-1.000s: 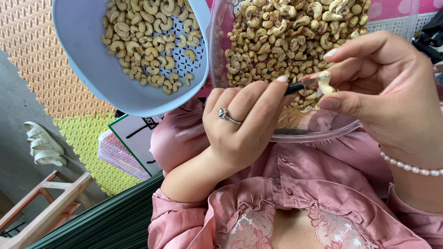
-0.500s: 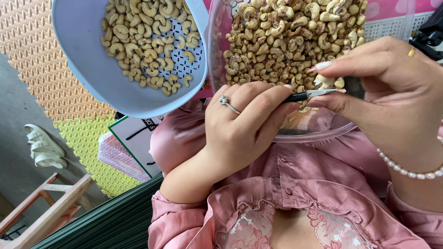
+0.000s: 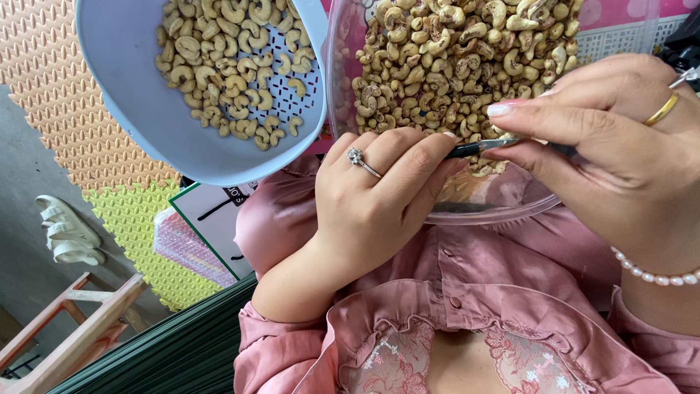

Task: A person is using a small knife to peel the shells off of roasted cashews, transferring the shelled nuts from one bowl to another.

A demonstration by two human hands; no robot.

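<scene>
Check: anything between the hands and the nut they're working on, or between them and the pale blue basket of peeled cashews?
Nothing visible. Left hand and right hand meet at the small dark tool, over the clear bowl. The nut itself is hidden by fingers. The blue basket sits beside the bowl, path open.

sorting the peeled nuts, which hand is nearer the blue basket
Left. The left hand sits just below the blue basket rim; the right hand is farther off, in front of the clear bowl.

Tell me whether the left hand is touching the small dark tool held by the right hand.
Touching. In the head view, the left hand fingertips press against the dark tool, which the right hand pinches over the clear bowl.
</scene>
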